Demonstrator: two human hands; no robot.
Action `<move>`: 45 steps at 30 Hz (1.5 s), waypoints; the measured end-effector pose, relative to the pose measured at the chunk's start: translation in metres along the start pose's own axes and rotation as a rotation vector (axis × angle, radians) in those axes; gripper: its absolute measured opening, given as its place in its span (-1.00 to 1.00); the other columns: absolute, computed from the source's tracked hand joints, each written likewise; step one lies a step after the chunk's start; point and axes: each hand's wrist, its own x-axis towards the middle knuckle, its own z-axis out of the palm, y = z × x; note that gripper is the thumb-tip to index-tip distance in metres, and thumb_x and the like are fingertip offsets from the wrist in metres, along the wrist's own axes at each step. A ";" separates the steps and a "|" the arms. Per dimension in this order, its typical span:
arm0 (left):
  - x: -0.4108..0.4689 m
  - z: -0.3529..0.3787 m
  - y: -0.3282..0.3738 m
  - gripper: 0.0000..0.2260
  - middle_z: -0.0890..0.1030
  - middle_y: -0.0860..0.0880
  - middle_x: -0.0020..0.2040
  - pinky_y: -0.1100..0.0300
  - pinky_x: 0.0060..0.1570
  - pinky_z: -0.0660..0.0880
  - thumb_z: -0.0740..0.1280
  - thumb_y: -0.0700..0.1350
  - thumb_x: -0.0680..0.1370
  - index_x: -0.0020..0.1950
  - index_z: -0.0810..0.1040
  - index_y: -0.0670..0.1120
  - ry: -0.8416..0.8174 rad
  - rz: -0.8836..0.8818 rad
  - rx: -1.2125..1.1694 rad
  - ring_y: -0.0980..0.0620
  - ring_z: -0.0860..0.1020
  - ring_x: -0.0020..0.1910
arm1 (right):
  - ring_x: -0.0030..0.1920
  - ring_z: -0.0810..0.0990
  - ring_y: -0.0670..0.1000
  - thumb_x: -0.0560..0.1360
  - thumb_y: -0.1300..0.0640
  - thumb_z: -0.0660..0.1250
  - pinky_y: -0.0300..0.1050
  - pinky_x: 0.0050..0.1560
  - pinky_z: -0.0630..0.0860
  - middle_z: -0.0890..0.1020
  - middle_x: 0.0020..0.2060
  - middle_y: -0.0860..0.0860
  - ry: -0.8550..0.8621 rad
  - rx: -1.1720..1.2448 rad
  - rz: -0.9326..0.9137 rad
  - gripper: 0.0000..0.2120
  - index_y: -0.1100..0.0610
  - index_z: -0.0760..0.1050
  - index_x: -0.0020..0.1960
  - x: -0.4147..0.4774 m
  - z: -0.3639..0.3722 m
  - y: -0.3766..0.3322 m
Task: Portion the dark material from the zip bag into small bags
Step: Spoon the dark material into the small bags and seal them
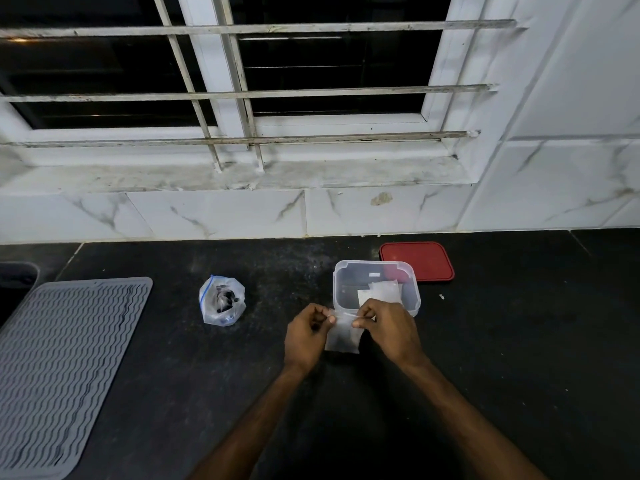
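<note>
A small clear bag (343,336) hangs between my hands above the black counter. My left hand (306,336) pinches its top left corner and my right hand (389,330) pinches its top right edge. The zip bag (221,301) with the blue seal stands about a hand's width to the left, crumpled, with dark pieces inside. Just behind my hands sits a clear plastic box (412,292) holding more small clear bags (379,292).
A red lid (420,259) lies flat behind the box, near the tiled wall. A grey ribbed mat (59,368) covers the counter's left side. A barred window and marble sill run along the back.
</note>
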 end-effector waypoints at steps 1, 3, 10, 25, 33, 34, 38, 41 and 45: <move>-0.001 0.003 -0.006 -0.93 0.69 0.11 -0.15 0.11 -0.01 0.62 0.44 -0.12 0.51 -0.11 0.59 0.05 -0.016 -0.018 0.028 0.18 0.65 -0.12 | -0.14 0.60 -0.15 0.44 -0.02 0.46 -0.20 -0.10 0.48 0.69 -0.20 -0.13 -0.020 -0.042 0.002 -0.91 -0.02 0.63 -0.12 -0.003 0.002 0.002; -0.002 0.006 -0.014 -0.93 0.68 0.12 -0.15 0.06 0.01 0.62 0.44 -0.10 0.51 -0.10 0.59 0.07 -0.036 -0.054 0.064 0.19 0.64 -0.11 | -0.07 0.61 -0.09 0.48 -0.02 0.41 -0.19 -0.07 0.49 0.69 -0.12 -0.10 -0.045 -0.138 -0.024 -0.89 0.01 0.61 -0.08 -0.007 0.010 0.004; 0.002 0.005 -0.015 -0.91 0.68 0.05 -0.05 0.16 0.03 0.60 0.37 -0.20 0.55 0.01 0.56 -0.03 -0.101 -0.107 0.005 0.08 0.65 -0.01 | 0.06 0.59 -0.02 0.59 0.02 0.26 -0.09 -0.01 0.56 0.61 0.07 -0.07 0.061 -0.296 -0.118 -0.82 0.03 0.56 0.13 -0.002 0.007 0.003; 0.016 -0.007 -0.009 -0.85 0.60 -0.02 0.06 0.28 0.05 0.54 0.37 -0.24 0.54 0.03 0.55 -0.02 0.069 -0.080 -0.045 0.11 0.59 0.02 | 0.10 0.63 0.04 0.50 0.06 0.42 -0.10 0.04 0.57 0.64 0.11 0.06 -0.035 -0.617 0.196 -0.64 0.18 0.48 0.24 0.090 -0.004 0.023; 0.035 -0.022 0.006 -0.84 0.63 0.01 -0.03 0.31 -0.01 0.48 0.34 -0.30 0.55 0.05 0.56 -0.07 0.134 -0.021 -0.131 0.09 0.59 -0.03 | 0.06 0.63 0.11 0.48 0.08 0.45 -0.11 -0.11 0.46 0.66 0.04 0.09 0.014 -0.351 0.104 -0.51 0.15 0.38 0.33 0.088 -0.019 0.015; 0.037 -0.022 0.011 -0.84 0.63 0.04 -0.03 0.34 -0.02 0.48 0.34 -0.28 0.56 0.08 0.56 -0.07 0.123 -0.017 -0.154 0.10 0.59 -0.03 | 0.00 0.64 0.09 0.46 0.08 0.47 -0.18 -0.19 0.40 0.68 -0.02 0.06 0.025 -0.263 0.061 -0.49 0.12 0.39 0.33 0.085 -0.024 0.010; 0.037 -0.027 0.035 -0.74 0.62 0.12 0.03 0.44 -0.01 0.48 0.37 -0.11 0.58 0.26 0.51 -0.03 0.026 0.074 -0.159 0.23 0.59 0.02 | -0.22 0.53 -0.19 0.41 0.06 0.52 -0.36 -0.31 0.31 0.59 -0.20 -0.19 -0.021 -0.079 -0.148 -0.63 -0.01 0.54 0.19 0.071 -0.043 -0.022; 0.039 -0.040 0.048 -0.70 0.64 0.06 0.05 0.34 0.01 0.54 0.44 -0.08 0.53 0.25 0.55 -0.05 -0.094 0.141 -0.094 0.18 0.61 0.02 | -0.25 0.50 -0.28 0.40 0.03 0.53 -0.30 -0.25 0.39 0.56 -0.23 -0.24 -0.102 -0.058 -0.234 -0.71 -0.02 0.59 0.10 0.061 -0.046 -0.038; 0.036 -0.057 0.053 -0.94 0.67 -0.04 -0.23 0.23 -0.25 0.53 0.40 -0.17 0.55 -0.10 0.64 -0.14 -0.123 0.107 -0.166 0.09 0.60 -0.26 | -0.19 0.57 -0.17 0.41 0.03 0.52 -0.23 -0.17 0.52 0.62 -0.18 -0.15 -0.103 0.163 -0.245 -0.72 -0.03 0.59 0.10 0.052 -0.038 -0.061</move>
